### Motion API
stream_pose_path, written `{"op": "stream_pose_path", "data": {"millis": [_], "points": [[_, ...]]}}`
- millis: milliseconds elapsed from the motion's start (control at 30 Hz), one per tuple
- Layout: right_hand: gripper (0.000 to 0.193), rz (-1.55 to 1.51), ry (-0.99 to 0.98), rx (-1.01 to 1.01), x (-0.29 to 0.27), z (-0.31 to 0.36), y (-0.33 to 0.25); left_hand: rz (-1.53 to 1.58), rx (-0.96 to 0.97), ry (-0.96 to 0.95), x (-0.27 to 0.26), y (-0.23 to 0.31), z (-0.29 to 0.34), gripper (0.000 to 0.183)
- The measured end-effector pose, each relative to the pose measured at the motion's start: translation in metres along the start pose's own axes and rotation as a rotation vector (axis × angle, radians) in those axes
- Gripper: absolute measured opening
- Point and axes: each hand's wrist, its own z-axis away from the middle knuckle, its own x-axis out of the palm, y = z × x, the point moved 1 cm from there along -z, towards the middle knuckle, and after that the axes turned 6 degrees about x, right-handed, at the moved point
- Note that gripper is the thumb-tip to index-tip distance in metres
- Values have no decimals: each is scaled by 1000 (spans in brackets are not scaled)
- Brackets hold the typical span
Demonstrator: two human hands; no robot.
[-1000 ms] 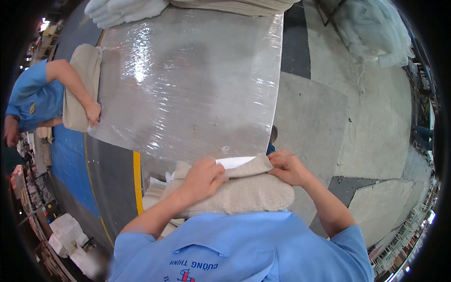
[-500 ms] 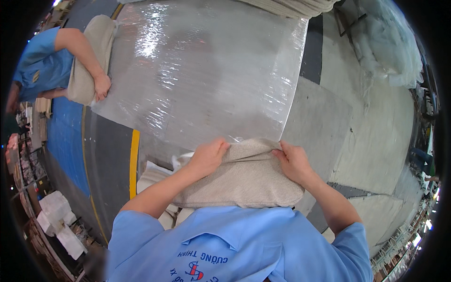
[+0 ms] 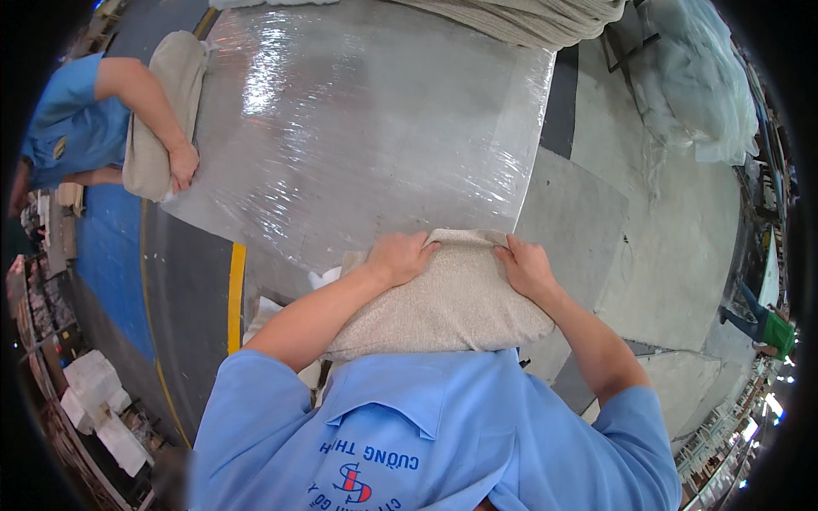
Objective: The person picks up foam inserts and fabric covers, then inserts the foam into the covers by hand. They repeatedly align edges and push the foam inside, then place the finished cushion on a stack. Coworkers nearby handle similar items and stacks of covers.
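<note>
A beige fabric-covered cushion [image 3: 447, 311] lies against the front of my blue shirt, its far edge at the near edge of a film-wrapped table [image 3: 375, 136]. My left hand [image 3: 400, 258] grips the far left corner, thumb and fingers closed on the cloth. At the far right corner, my right hand [image 3: 525, 266] pinches the same edge. Between the two hands the cloth edge is raised in a narrow fold. Whatever fills the cover is hidden.
At the far left a co-worker in blue holds another beige cushion [image 3: 162, 119] by the table. Folded beige fabric [image 3: 537, 21] is piled at the far edge. Clear plastic bags [image 3: 694, 81] bulge at the far right. A yellow floor line [image 3: 236, 298] runs on the left.
Both hands and the cushion edge sit slightly farther up in the picture. The deep creases across the cushion's top have smoothed out. My left hand has shifted a little to the right.
</note>
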Motion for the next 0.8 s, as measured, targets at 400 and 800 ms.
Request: {"op": "stream_pose_path", "data": {"millis": [400,800], "points": [[30,18,32,-25,0,-3,-7,-17,-14,-49,-35,-72,72,49],[42,100,-40,63,1,9,-5,538,-274,930,-14,-120,117,33]]}}
